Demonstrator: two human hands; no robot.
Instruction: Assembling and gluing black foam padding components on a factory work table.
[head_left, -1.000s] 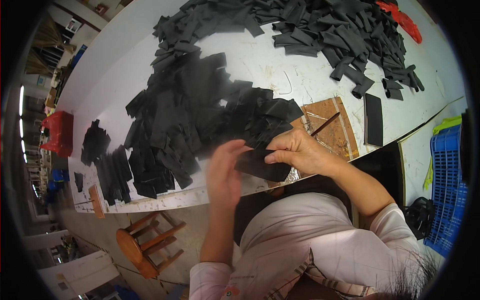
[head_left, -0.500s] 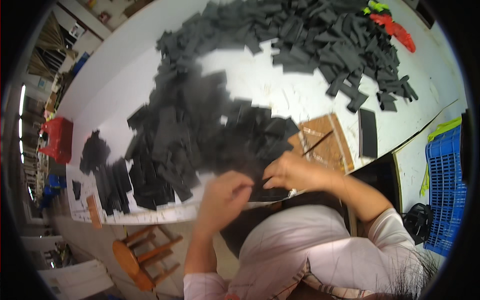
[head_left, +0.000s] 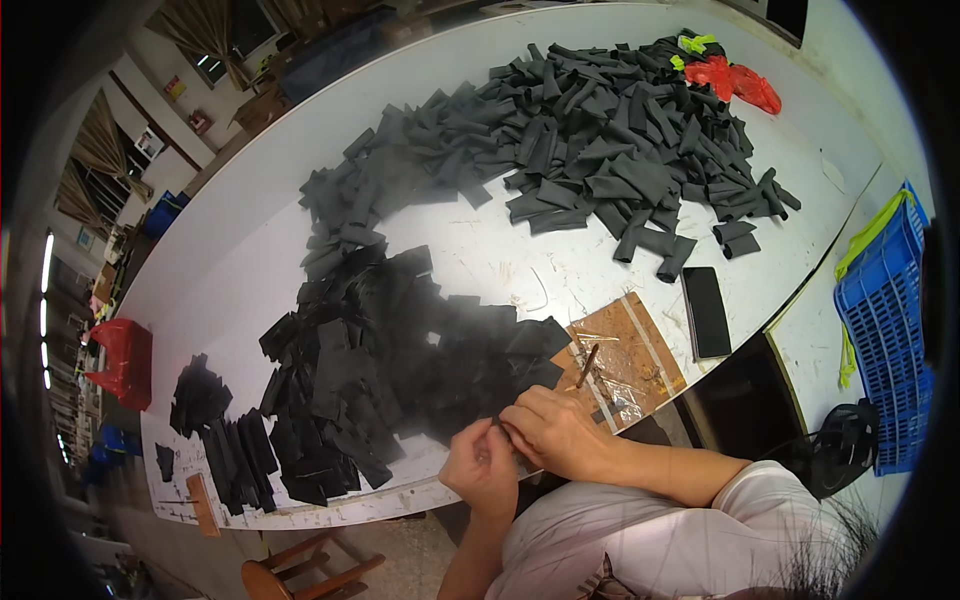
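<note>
Just left of the brown board, your left hand and right hand meet, fingertips pinched together on a black piece mostly hidden between them; farther left of the board spreads the flat pile, seemingly still unworked. Beyond the board lies the rolled pile, apparently done; plenty of both shows, though you cannot tell the exact share left.

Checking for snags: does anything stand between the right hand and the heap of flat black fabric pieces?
Nothing visible does: the heap of flat black fabric pieces lies just beyond the right hand; the brown rectangular board sits farther right.
</note>
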